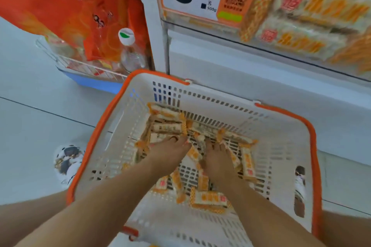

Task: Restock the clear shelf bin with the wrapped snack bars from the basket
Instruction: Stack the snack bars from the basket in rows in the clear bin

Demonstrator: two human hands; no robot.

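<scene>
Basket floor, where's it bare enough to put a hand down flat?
Bare patches: the basket floor along the right wall, and the near strip below the closest bar. Crowded: the middle and far-left corner, where snack bars pile around the left hand and right hand.

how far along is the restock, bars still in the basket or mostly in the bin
Done: the clear shelf bin already holds wrapped bars. In hand: left hand and right hand are both down among the snack bars in the basket, gathering; the grip is unclear. Left: many bars still cover the basket floor.

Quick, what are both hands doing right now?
Left hand: down on the bars, grip unclear.
Right hand: down on the bars too, grip unclear.
</scene>
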